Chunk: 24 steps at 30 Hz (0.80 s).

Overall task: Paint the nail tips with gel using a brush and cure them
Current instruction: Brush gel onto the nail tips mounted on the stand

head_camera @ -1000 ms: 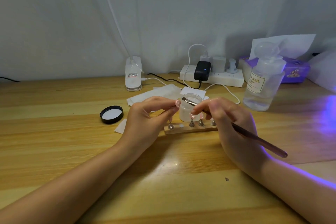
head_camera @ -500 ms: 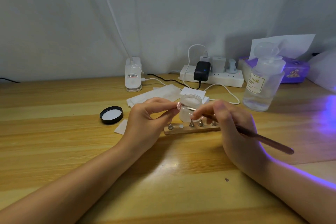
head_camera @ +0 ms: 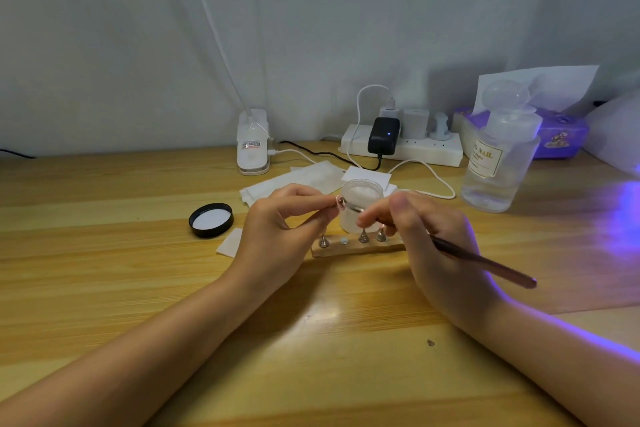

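- Both hands worked near the desk (head_camera: 104, 253) centre.
- Left hand (head_camera: 277, 232) pinched a nail tip (head_camera: 340, 201).
- Right hand (head_camera: 433, 246) gripped the brush (head_camera: 485, 263), its tip touching the nail tip.

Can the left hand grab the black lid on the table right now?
Probably not right away. The left hand is busy pinching a nail tip. The black lid lies close by on the table with nothing between them, so it could once that grip lets go.

I see a black round lid (head_camera: 211, 220) lined white, a dark reddish-brown brush handle (head_camera: 485, 262), and a purple tissue box (head_camera: 561, 137).
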Motion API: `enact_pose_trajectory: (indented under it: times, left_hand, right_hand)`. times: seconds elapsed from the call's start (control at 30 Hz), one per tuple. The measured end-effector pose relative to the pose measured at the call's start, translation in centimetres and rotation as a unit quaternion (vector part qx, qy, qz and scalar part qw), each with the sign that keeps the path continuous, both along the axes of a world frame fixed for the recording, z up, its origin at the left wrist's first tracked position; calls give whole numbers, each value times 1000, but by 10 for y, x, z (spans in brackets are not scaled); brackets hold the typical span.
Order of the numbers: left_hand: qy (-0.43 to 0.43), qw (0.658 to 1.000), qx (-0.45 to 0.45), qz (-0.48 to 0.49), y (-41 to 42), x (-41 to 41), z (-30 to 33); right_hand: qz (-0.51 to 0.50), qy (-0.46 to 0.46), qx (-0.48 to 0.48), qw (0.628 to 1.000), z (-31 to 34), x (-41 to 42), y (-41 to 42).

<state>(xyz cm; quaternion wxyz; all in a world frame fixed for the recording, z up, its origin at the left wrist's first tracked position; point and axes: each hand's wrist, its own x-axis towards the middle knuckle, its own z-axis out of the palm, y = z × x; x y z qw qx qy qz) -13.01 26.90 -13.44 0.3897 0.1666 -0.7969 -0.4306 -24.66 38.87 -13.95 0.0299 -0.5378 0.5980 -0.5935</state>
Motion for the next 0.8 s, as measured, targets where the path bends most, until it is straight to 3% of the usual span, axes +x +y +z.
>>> enact_pose_trajectory:
  times: [0.13, 0.33, 0.53, 0.7, 0.8]
  left_hand:
    - [3, 1000, 14, 3, 0, 0, 1]
    - [-5, 1000, 4, 5, 2, 0, 3]
    - [-11, 1000, -2, 7, 3, 1, 3]
    - [-10, 1000, -13, 10, 4, 1, 4]
    - [-12, 1000, -10, 7, 4, 1, 4]
  right_hand:
    - [27, -58, -42, 997, -1, 1, 3]
    - [-19, 48, -11, 999, 2, 0, -1]
    - [30, -57, -34, 997, -2, -1, 3]
    - [-10, 43, -10, 999, 0, -1, -1]
    - [1, 12, -9, 1000, -2, -2, -1]
